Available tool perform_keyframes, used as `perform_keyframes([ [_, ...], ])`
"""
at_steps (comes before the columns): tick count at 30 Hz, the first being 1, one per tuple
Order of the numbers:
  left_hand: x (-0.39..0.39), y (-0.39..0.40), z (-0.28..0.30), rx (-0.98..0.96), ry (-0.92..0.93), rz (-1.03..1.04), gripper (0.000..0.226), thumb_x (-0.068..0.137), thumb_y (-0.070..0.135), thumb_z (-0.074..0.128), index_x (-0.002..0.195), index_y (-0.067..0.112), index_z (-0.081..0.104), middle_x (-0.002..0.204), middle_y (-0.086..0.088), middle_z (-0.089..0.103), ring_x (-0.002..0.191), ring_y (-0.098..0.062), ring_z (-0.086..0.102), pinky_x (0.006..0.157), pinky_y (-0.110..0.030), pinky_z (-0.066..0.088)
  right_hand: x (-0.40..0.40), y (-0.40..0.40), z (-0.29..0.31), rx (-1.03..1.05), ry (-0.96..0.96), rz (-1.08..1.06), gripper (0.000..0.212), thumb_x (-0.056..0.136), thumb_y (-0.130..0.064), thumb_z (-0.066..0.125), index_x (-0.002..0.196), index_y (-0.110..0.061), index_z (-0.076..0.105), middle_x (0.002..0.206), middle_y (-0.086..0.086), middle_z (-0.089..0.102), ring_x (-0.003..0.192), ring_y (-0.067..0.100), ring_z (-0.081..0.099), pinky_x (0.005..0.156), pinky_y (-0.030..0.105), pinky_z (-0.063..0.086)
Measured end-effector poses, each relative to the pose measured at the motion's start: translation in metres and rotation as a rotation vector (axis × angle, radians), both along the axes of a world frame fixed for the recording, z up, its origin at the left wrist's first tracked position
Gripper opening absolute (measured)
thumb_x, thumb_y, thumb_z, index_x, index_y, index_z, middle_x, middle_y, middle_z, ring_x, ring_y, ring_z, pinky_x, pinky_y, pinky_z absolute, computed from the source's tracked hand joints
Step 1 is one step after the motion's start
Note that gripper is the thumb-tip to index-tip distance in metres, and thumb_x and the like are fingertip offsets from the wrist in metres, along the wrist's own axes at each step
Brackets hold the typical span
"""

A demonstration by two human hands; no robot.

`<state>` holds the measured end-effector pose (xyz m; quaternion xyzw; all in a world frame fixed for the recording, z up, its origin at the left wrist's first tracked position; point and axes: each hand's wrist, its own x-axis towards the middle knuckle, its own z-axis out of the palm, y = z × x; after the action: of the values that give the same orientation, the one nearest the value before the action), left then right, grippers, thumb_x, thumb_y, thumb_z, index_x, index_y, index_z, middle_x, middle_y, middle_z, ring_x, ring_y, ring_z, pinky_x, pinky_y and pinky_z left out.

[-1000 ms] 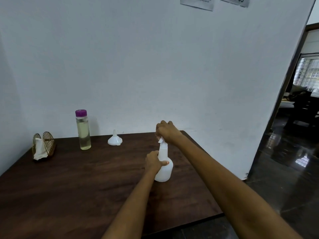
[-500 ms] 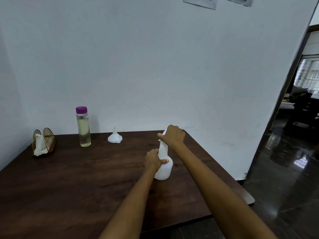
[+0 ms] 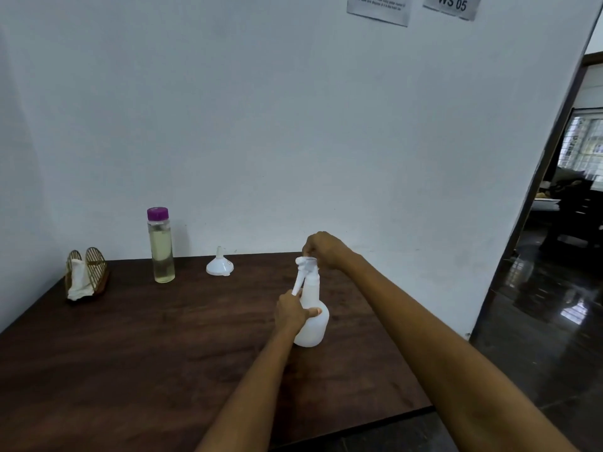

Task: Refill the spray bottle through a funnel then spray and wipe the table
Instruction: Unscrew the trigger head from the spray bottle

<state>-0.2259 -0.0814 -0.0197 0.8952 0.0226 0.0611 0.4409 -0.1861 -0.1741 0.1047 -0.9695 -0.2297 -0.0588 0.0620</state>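
A white spray bottle (image 3: 312, 324) stands upright on the dark wooden table (image 3: 137, 347), right of centre. My left hand (image 3: 291, 310) grips its body from the left, thumb across the front. My right hand (image 3: 323, 249) pinches the white spray head (image 3: 306, 265) at the top of the neck. A white funnel (image 3: 219, 266) lies mouth down near the wall. A clear bottle with a purple cap (image 3: 160, 246) holds pale yellow liquid, left of the funnel. A white cloth (image 3: 78, 282) sits in a wire holder (image 3: 94, 267) at the far left.
A white wall (image 3: 293, 125) rises straight behind the table. The table's right edge and front corner lie close to my right arm. To the right, a dark doorway (image 3: 554, 223) leads onto a glossy floor.
My right hand has shifted on the spray head, and the trigger now points toward my left hand. The bottle stays in place, and my left hand keeps its grip.
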Motion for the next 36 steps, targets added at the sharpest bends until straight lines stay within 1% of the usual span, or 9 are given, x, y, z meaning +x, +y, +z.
perform_keyframes([
  [8, -0.001, 0.002, -0.003, 0.028, -0.034, -0.035, 0.060, 0.082, 0.036, 0.071, 0.132, 0.008, 0.052, 0.133, -0.008, 0.056, 0.119, -0.020, 0.055, 0.095, -0.027, 0.047, 0.002, -0.004, 0.003, 0.197, 0.069, -0.029, 0.021, 0.081, 0.010, 0.054, 0.087, 0.003, 0.072, 0.094, 0.017, 0.071, 0.091, 0.031, 0.067, 0.082, 0.035, 0.054],
  [10, -0.002, 0.002, -0.003, 0.038, -0.053, -0.037, 0.060, 0.082, 0.037, 0.072, 0.131, 0.008, 0.053, 0.132, -0.008, 0.057, 0.118, -0.020, 0.056, 0.094, -0.026, 0.048, -0.003, -0.002, 0.014, 0.239, 0.051, -0.205, 0.012, 0.088, -0.009, 0.057, 0.080, -0.005, 0.066, 0.080, 0.006, 0.063, 0.077, 0.027, 0.064, 0.073, 0.031, 0.051],
  [12, -0.003, 0.003, -0.003, 0.039, -0.078, -0.042, 0.060, 0.081, 0.036, 0.072, 0.130, 0.007, 0.054, 0.130, -0.009, 0.058, 0.117, -0.020, 0.056, 0.093, -0.026, 0.048, -0.006, 0.003, 0.020, 0.160, 0.034, -0.391, 0.041, 0.086, -0.044, 0.061, 0.063, -0.012, 0.048, 0.063, 0.000, 0.052, 0.068, 0.021, 0.057, 0.070, 0.028, 0.045],
  [14, -0.004, 0.003, -0.004, 0.043, -0.091, -0.050, 0.058, 0.081, 0.035, 0.072, 0.128, 0.006, 0.056, 0.127, -0.009, 0.059, 0.115, -0.020, 0.057, 0.091, -0.025, 0.048, -0.008, 0.012, 0.020, 0.155, 0.251, -0.484, 0.049, 0.078, -0.057, 0.063, 0.066, -0.011, 0.051, 0.062, 0.004, 0.058, 0.060, 0.020, 0.059, 0.072, 0.027, 0.049],
  [18, -0.002, 0.003, -0.006, 0.056, -0.104, -0.052, 0.058, 0.082, 0.035, 0.072, 0.129, 0.005, 0.055, 0.128, -0.010, 0.058, 0.116, -0.021, 0.056, 0.092, -0.024, 0.046, -0.006, 0.025, 0.018, 0.032, 0.636, -0.518, 0.024, 0.086, -0.027, 0.055, 0.075, -0.006, 0.061, 0.080, 0.011, 0.066, 0.068, 0.022, 0.066, 0.073, 0.027, 0.053],
  [21, 0.000, 0.003, -0.006, 0.068, -0.096, -0.048, 0.063, 0.083, 0.035, 0.070, 0.134, 0.004, 0.051, 0.134, -0.009, 0.055, 0.122, -0.021, 0.053, 0.097, -0.025, 0.044, -0.006, 0.026, 0.020, -0.172, 0.515, -0.464, 0.018, 0.086, -0.019, 0.063, 0.074, -0.008, 0.056, 0.093, 0.006, 0.064, 0.093, 0.021, 0.065, 0.089, 0.028, 0.047],
  [24, 0.001, 0.003, -0.007, 0.071, -0.093, -0.046, 0.065, 0.083, 0.036, 0.070, 0.136, 0.005, 0.048, 0.137, -0.008, 0.053, 0.124, -0.020, 0.052, 0.100, -0.025, 0.043, -0.008, 0.024, 0.012, -0.335, 0.311, -0.400, 0.020, 0.082, -0.018, 0.069, 0.093, -0.010, 0.055, 0.079, 0.001, 0.054, 0.093, 0.021, 0.057, 0.082, 0.027, 0.042],
  [29, -0.001, 0.003, -0.008, 0.078, -0.101, -0.041, 0.066, 0.085, 0.036, 0.068, 0.140, 0.007, 0.045, 0.139, -0.007, 0.052, 0.125, -0.019, 0.051, 0.100, -0.023, 0.041, -0.001, 0.028, 0.003, -0.294, 0.295, -0.393, 0.057, 0.081, -0.037, 0.069, 0.129, -0.011, 0.052, 0.128, 0.006, 0.056, 0.120, 0.025, 0.054, 0.102, 0.032, 0.040],
  [36, 0.000, 0.004, -0.006, 0.064, -0.083, -0.046, 0.066, 0.084, 0.037, 0.069, 0.138, 0.007, 0.046, 0.139, -0.008, 0.052, 0.125, -0.020, 0.051, 0.099, -0.024, 0.043, -0.001, 0.023, 0.012, -0.251, 0.380, -0.313, 0.045, 0.081, -0.031, 0.071, 0.115, -0.003, 0.061, 0.098, 0.008, 0.057, 0.088, 0.023, 0.054, 0.081, 0.030, 0.044],
])
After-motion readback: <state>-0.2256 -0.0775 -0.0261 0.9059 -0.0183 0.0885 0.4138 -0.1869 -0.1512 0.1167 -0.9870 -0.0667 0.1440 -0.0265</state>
